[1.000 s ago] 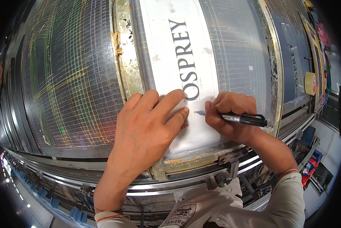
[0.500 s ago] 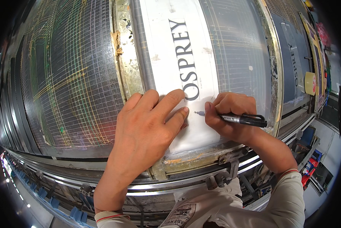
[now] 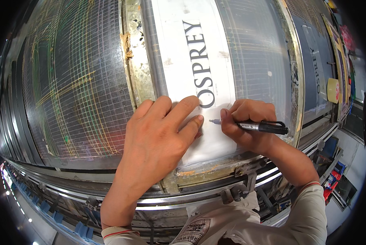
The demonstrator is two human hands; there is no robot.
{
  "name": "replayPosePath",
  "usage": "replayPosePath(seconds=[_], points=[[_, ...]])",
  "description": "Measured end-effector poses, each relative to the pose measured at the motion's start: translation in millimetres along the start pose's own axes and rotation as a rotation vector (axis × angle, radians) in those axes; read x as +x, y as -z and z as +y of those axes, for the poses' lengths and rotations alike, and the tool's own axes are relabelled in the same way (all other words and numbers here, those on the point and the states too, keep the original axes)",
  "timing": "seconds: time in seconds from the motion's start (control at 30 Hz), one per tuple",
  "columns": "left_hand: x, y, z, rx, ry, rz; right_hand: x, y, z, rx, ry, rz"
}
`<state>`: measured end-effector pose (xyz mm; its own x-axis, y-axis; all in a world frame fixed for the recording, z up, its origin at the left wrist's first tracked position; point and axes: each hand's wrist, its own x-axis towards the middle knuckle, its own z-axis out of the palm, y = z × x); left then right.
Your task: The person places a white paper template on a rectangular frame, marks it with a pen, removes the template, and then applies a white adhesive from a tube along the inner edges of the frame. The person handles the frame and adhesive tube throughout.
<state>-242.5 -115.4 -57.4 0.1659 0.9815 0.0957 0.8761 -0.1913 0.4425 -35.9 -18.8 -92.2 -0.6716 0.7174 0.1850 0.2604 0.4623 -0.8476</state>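
Observation:
A long white printed sheet (image 3: 215,49) with large dark lettering lies across a framed mesh screen (image 3: 256,61). My left hand (image 3: 156,134) rests palm down along the sheet's left edge, fingers spread, holding nothing. Its thumb and index finger press near the lower end of the lettering. In my right hand (image 3: 250,124) is a black-and-silver marker pen (image 3: 268,127), gripped close to its tip. The tip points left, at or just beside a small cross mark (image 3: 210,120) on the sheet below the lettering. Whether it touches the sheet I cannot tell.
A worn metal frame bar (image 3: 140,61) runs left of the sheet, beside a dark surface with yellow and green grid lines (image 3: 77,81). At the right, a roll of yellowish tape (image 3: 333,90) sits near another lettered panel (image 3: 315,65). A metal rail and clamp (image 3: 236,192) edge the near side.
Both hands keep almost the same place. The marker and my right hand have shifted very slightly to the right, and the sheet appears a touch further right too.

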Motion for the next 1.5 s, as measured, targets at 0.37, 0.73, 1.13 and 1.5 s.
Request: replayPosePath(seconds=[0.37, 0.73, 1.13, 1.5], points=[[-0.5, -0.7, -0.7, 0.017, -0.016, -0.001, 0.2, -0.4, -0.5, -0.039, 0.040, -0.006], [-0.1, 0.0, -0.8, 0.013, -0.013, -0.008, 0.4, 0.1, -0.9, -0.066, 0.036, -0.011], [-0.4, -1.1, -1.3, 0.006, -0.007, 0.001, 1.2, 0.3, -2.1, -0.071, 0.026, -0.010], [-0.6, -1.3, -1.4, -0.002, -0.008, 0.002, 0.8, 3.3, -1.2, 0.027, -0.037, 0.015]])
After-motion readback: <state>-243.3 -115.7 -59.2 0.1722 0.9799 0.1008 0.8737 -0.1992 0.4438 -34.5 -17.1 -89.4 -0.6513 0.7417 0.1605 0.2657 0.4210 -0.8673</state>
